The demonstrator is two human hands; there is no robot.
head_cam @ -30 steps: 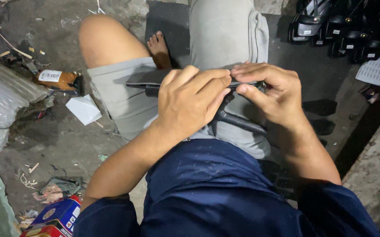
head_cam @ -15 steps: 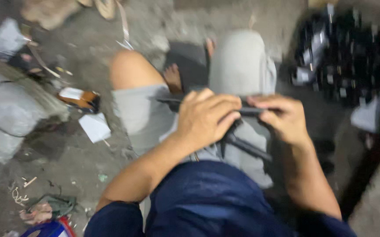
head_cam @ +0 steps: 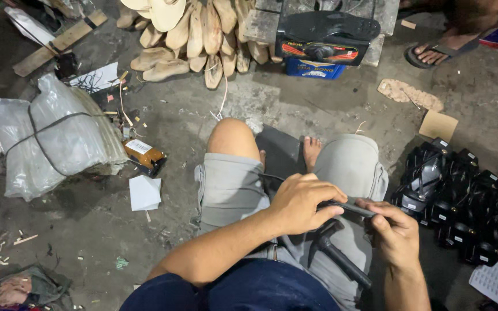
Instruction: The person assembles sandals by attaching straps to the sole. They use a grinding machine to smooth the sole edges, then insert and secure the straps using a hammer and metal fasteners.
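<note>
I sit cross-legged on a dirty floor in grey shorts. My left hand (head_cam: 304,203) and my right hand (head_cam: 395,232) both grip a flat black sandal piece (head_cam: 352,208) held across my lap over the right thigh. The left hand closes over its left part, the right pinches its right end. A black-handled hammer (head_cam: 341,260) lies on my lap under the hands. A dark sheet (head_cam: 280,151) lies between my knees beside my bare foot (head_cam: 311,151).
A heap of black sandals (head_cam: 462,196) lies at the right. Tan wooden shoe forms (head_cam: 194,34) and a black sole on a block (head_cam: 326,29) are ahead. A tied plastic bundle (head_cam: 53,141), a small orange bottle (head_cam: 143,155) and paper (head_cam: 144,192) lie left. Another person's sandalled foot (head_cam: 433,53) is top right.
The camera has tilted up, showing more floor ahead. My hands still hold the black piece on my lap, now lower and further right in view.
</note>
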